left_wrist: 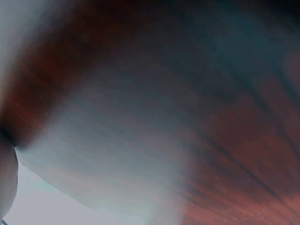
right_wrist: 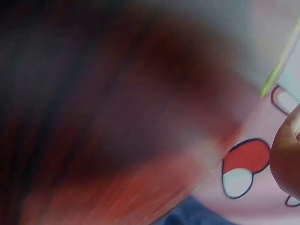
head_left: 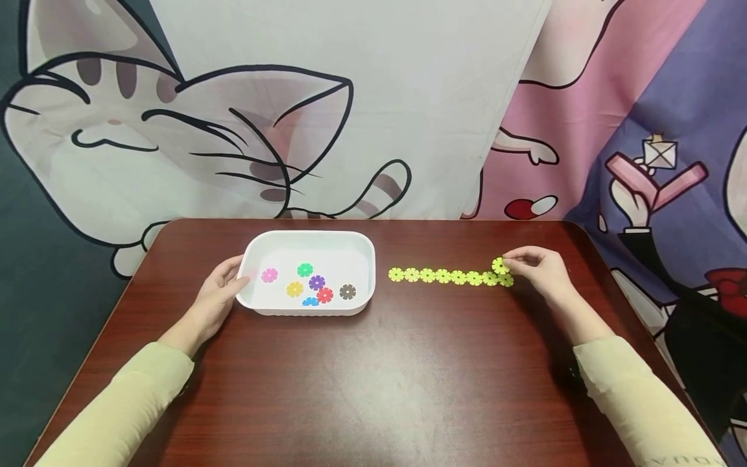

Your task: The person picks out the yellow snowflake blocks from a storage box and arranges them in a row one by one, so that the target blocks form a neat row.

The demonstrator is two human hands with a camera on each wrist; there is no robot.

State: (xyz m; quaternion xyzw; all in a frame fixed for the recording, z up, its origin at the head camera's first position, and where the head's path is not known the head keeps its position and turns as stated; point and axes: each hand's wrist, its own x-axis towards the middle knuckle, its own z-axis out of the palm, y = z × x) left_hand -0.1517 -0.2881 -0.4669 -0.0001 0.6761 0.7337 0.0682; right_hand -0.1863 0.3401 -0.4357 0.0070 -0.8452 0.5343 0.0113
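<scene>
My left hand (head_left: pixel 214 293) grips the left end of a white plastic tray (head_left: pixel 306 310), thumb over the rim. In the tray lie several notched, flower-shaped plastic discs: pink (head_left: pixel 270 275), green (head_left: pixel 305 270), yellow (head_left: pixel 294 289), purple (head_left: pixel 317 283), red (head_left: pixel 324 295), blue (head_left: pixel 310 301) and dark grey (head_left: pixel 347 292). To its right, a straight row of yellow-green discs (head_left: pixel 443 276) stretches across the table. Over the right end of that row, my right hand (head_left: pixel 539 271) pinches a yellow-green disc (head_left: pixel 499 265) between thumb and fingers. Whether this disc touches the row, I cannot tell.
A dark reddish-brown table (head_left: pixel 373 389) with rounded far corners carries everything. Behind its far edge hangs a cartoon-printed cloth (head_left: pixel 408 97). Both wrist views are mostly blurred; the right one shows part of the hand (right_wrist: pixel 287 161) and a thin yellow-green strip (right_wrist: pixel 269 84).
</scene>
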